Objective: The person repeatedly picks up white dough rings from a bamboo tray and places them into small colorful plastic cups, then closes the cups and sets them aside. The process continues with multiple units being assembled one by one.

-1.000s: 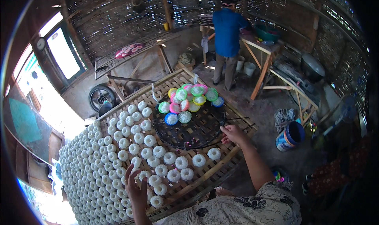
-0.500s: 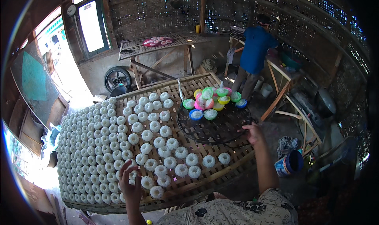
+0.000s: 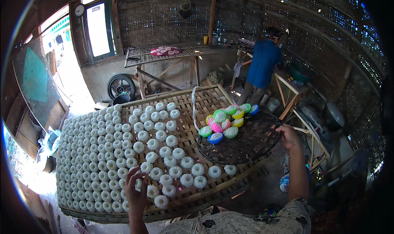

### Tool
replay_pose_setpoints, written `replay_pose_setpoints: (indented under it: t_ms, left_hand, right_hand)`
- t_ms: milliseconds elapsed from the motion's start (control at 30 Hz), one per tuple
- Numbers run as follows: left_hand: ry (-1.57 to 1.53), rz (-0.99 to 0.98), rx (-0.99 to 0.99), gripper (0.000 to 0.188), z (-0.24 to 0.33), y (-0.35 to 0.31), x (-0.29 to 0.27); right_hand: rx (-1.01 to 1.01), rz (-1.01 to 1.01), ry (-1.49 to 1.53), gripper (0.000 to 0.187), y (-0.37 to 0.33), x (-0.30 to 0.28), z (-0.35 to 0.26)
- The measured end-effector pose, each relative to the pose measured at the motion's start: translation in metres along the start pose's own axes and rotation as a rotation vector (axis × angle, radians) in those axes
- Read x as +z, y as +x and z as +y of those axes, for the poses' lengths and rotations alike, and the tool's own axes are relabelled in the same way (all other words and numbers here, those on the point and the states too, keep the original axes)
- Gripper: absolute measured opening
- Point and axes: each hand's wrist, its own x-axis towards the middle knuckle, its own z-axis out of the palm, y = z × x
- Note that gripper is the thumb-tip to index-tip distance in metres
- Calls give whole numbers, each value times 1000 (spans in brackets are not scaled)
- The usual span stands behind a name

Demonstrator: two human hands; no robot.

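My right hand [image 3: 289, 138] grips the right rim of a round, dark woven tray [image 3: 242, 145], which sits tilted at the right end of a bamboo lattice rack [image 3: 186, 110]. Several small coloured cups filled with white stuff [image 3: 221, 123] are heaped toward the tray's far left side. A white cord [image 3: 194, 106] runs up from its left edge. My left hand [image 3: 136, 191] hovers over the front of the rack, its fingers curved and apart. Beside and partly behind those fingers are white ring-shaped cakes [image 3: 176, 171], laid loosely in the middle and packed in tight rows at the left.
A person in a blue shirt [image 3: 262, 63] stands at a wooden bench [image 3: 287, 84] at the far right. Against the back wall, a lattice table [image 3: 135, 55] bears a red tray [image 3: 165, 50]. A wheel [image 3: 121, 86] leans below it. A dark pan [image 3: 334, 114] is at the right.
My right hand has drawn the dark tray to the right, and its right side now sits higher. The cups moved along with it. My left hand has barely moved.
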Motion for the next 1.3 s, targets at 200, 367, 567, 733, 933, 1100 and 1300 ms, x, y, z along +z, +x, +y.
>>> replay_pose_setpoints:
  t_ms: [200, 367, 567, 733, 933, 1100, 1300]
  left_hand:
    - [46, -4, 28, 22, -6, -2, -6]
    - [19, -15, 12, 23, -10, -5, -14]
    - [-8, 9, -25, 22, -13, -7, -27]
    - [55, 1, -60, 23, -26, -12, -38]
    - [2, 39, -71, 23, -36, -10, -49]
    - [-2, 43, -64, 23, -39, -5, -51]
    - [-40, 28, -65, 20, -38, 1, -49]
  right_hand:
    - [-36, -32, -140, 17, -19, 14, -50]
    - [-82, 4, -229, 19, -25, 30, -82]
    - [-177, -20, -410, 18, -18, 50, -100]
    - [-208, 13, -565, 17, -19, 75, -107]
    - [-243, 61, -671, 15, 13, 64, -123]
    - [-321, 30, -814, 23, 16, 86, -129]
    - [-300, 283, -1259, 51, 21, 119, -155]
